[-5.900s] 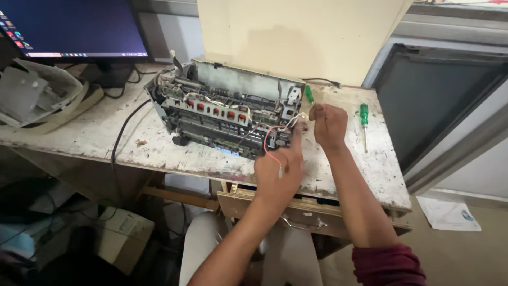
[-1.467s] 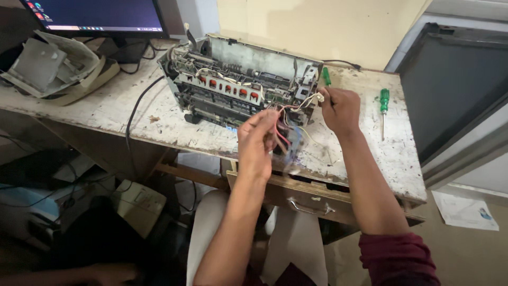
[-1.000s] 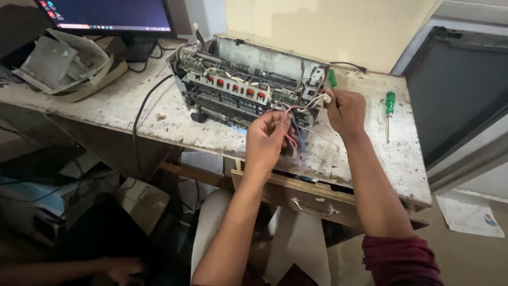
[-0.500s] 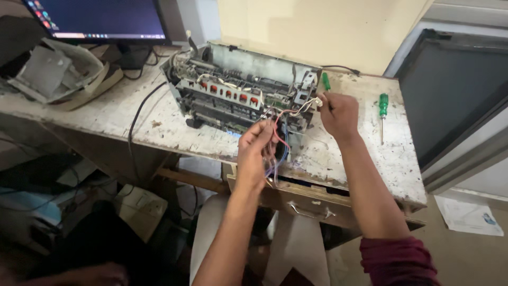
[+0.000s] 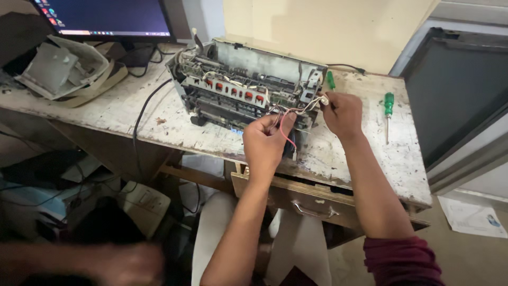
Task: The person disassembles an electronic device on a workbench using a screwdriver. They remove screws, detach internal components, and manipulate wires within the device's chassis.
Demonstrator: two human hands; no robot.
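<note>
Near the front edge of the table, above the drawer, the left hand is closed around a bundle of wires, red one hanging down, and it sits slightly lower and nearer the edge than half a second ago. Just behind, the right hand pinches a small white connector at the right end of the opened printer, in much the same spot as before. Farther back, one green screwdriver lies behind that hand and another screwdriver toward the right edge, both unmoved, with the monitor at the back left corner.
</note>
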